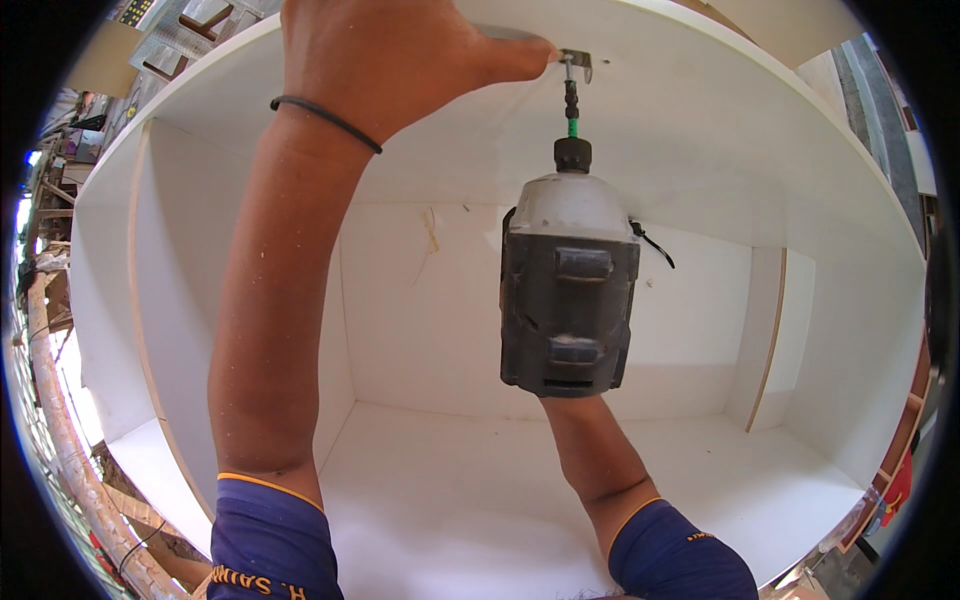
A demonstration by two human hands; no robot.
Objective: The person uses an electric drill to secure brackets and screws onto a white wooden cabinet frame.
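Observation:
At the top, my left hand (pixel 385 50) reaches to the upper white panel, its thumb stretched right. The thumb tip presses at a small metal bracket (pixel 578 62) lying against the panel; the other fingers are out of sight. A cordless impact driver (pixel 570 285) with a grey and black body points up at the bracket. Its driver bit (pixel 572 105), with a green band, meets a screw (pixel 569 70) at the bracket. My right forearm (pixel 598 450) runs up behind the driver, whose body hides the right hand holding it.
A large white cabinet carcass (pixel 540 450) surrounds both arms, with upright dividers (pixel 765 340) at right and left. Beside the bracket is a small hole in the upper panel (pixel 720 110). Wooden poles (pixel 60 390) and clutter lie outside at the left.

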